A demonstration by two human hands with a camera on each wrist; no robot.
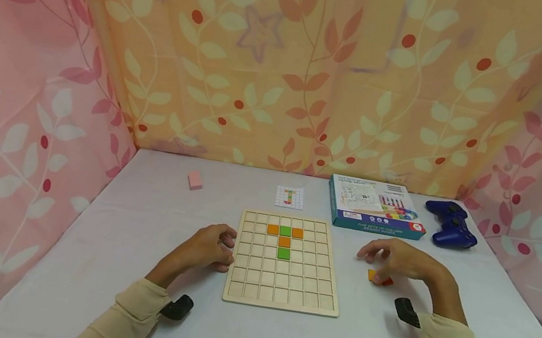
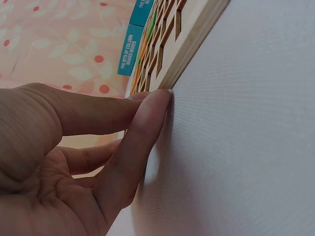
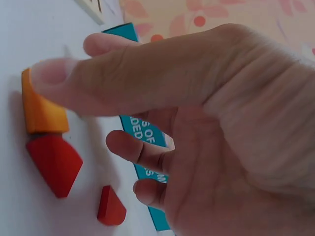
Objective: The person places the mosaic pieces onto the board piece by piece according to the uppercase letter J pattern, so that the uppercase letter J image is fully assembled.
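A pale wooden grid board [image 1: 253,293] lies mid-table, with orange tiles [image 1: 284,242] and green tiles [image 1: 283,253] in a T shape. My left hand [image 1: 208,247] is at its left edge. In the left wrist view, fingertips of the left hand [image 2: 113,132] touch the side of the board [image 2: 187,54]; whether they pinch it is unclear. To the right of the board, my right hand [image 1: 401,259] hovers over loose pieces. Its thumb [image 3: 83,88] touches or covers part of an orange tile [image 3: 47,115], fingers spread. Beside it lie two red round-edged pieces [image 3: 56,164].
A printed card [image 1: 290,197] with a coloured pattern lies behind the board. A teal box [image 1: 375,207] and a blue game controller [image 1: 450,224] sit at the back right, a pink block [image 1: 195,180] at the back left. Floral cloth [image 1: 283,78] hangs behind the table.
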